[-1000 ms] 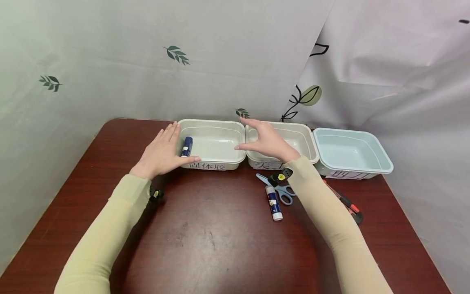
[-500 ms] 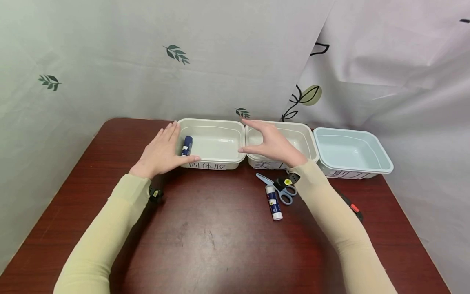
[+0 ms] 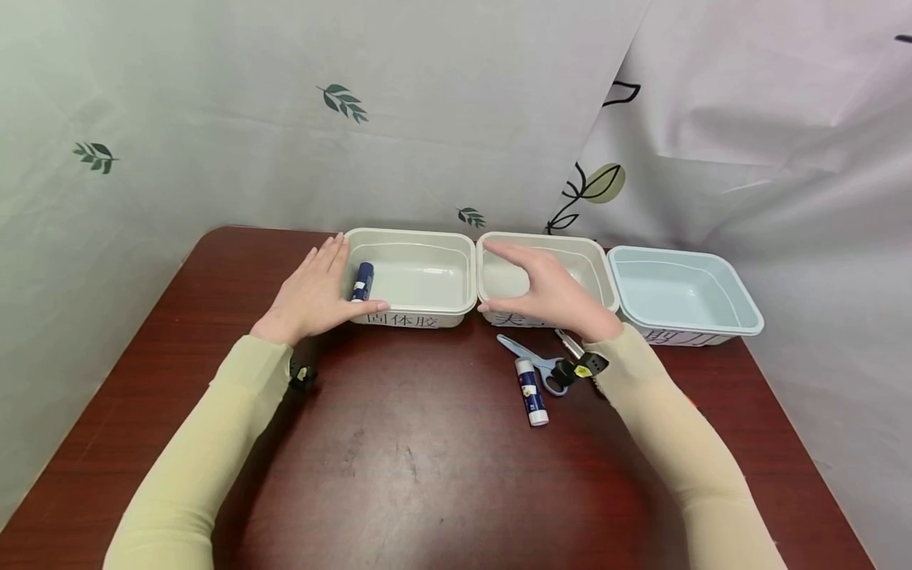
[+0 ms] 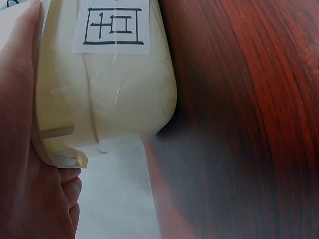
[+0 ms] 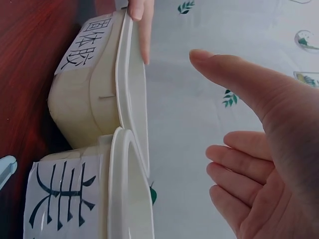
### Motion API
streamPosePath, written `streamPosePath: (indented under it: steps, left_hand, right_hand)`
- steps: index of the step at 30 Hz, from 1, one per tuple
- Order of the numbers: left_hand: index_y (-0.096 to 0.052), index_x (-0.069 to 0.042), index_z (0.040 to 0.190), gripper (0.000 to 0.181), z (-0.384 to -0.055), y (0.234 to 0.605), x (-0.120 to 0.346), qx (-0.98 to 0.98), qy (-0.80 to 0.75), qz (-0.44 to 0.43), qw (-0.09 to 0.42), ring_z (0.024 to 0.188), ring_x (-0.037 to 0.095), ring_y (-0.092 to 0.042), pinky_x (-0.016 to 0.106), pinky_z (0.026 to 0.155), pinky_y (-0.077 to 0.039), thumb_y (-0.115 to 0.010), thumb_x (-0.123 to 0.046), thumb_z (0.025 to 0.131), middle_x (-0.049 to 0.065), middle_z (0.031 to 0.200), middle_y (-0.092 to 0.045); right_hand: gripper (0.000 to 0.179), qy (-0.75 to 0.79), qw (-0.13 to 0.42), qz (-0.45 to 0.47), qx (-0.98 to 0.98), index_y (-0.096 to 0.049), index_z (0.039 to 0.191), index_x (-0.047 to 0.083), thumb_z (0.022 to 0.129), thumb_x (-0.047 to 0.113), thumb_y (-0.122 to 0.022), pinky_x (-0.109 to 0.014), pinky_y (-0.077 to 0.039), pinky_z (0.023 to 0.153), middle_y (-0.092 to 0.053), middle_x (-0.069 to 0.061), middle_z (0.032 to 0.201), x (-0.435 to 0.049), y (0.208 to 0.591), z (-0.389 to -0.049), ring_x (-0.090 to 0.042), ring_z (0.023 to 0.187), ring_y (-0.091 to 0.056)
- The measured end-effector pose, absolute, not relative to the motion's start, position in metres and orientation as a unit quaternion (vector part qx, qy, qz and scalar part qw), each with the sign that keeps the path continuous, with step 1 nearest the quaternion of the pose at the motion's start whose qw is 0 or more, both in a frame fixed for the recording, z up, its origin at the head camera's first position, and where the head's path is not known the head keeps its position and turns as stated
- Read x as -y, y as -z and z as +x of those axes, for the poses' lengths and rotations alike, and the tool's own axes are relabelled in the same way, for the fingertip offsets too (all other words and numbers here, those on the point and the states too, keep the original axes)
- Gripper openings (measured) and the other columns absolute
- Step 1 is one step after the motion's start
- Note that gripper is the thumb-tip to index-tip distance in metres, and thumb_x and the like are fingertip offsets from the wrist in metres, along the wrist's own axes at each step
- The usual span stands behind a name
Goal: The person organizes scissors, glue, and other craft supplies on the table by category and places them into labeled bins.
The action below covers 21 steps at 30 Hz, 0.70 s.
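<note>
My left hand (image 3: pixel 309 297) rests against the left end of the left cream bin (image 3: pixel 427 289), fingers extended along its side and thumb lying on the front rim. In the left wrist view the bin's corner (image 4: pixel 124 94) sits between thumb and fingers. A blue glue stick (image 3: pixel 362 281) lies inside that bin. My right hand (image 3: pixel 545 289) is over the middle cream bin (image 3: pixel 587 273), thumb and fingers spread wide, holding nothing. The right wrist view shows the hand (image 5: pixel 264 164) apart from the bin rims (image 5: pixel 115 184).
A pale blue bin (image 3: pixel 684 297) stands at the right end of the row. Before the bins lie blue scissors (image 3: pixel 527 351), a second glue stick (image 3: pixel 531 392) and a metallic tool (image 3: pixel 568 343) partly under the right wrist. The right sleeve hides most of a red-and-black tool.
My right hand has moved right and slightly toward me, from the gap between the cream bins to over the middle one. The left hand has stayed put.
</note>
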<state>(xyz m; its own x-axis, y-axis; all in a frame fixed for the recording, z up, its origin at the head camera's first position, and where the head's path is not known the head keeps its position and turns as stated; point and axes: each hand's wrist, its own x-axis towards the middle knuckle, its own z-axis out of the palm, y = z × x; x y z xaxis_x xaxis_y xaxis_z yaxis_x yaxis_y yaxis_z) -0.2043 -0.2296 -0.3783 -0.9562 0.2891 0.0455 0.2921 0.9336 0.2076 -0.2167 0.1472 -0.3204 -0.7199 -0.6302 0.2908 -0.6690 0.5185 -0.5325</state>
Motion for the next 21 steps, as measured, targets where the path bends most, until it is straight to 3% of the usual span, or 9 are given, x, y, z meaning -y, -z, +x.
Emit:
streamPosePath:
  steps: [15, 21]
  left_hand:
    - [-0.005, 0.006, 0.160, 0.128, -0.205, 0.379, 0.231, 0.983, 0.104, -0.149, 0.006, 0.154, 0.034, -0.004, 0.044, 0.124, 0.000, -0.051, -0.086, 0.083, 0.023, 0.167, -0.005]
    - [-0.006, 0.006, 0.160, 0.128, -0.205, 0.379, 0.230, 0.983, 0.105, -0.149, 0.004, 0.154, 0.034, -0.003, 0.045, 0.124, 0.000, -0.052, -0.085, 0.083, 0.023, 0.167, -0.005]
  right_hand:
    - [0.087, -0.313, 0.027, 0.364, 0.877, -0.052, 0.150, 0.011, 0.078, 0.041, -0.090, -0.039, -0.038, 0.113, -0.054, -0.002, 0.147, -0.172, 0.324, -0.197, -0.016, 0.136, -0.048]
    - [0.086, -0.317, 0.033, 0.380, 0.868, -0.053, 0.148, 0.005, 0.078, 0.036, -0.091, -0.041, -0.040, 0.111, -0.055, -0.007, 0.146, -0.180, 0.325, -0.192, -0.022, 0.134, -0.051]
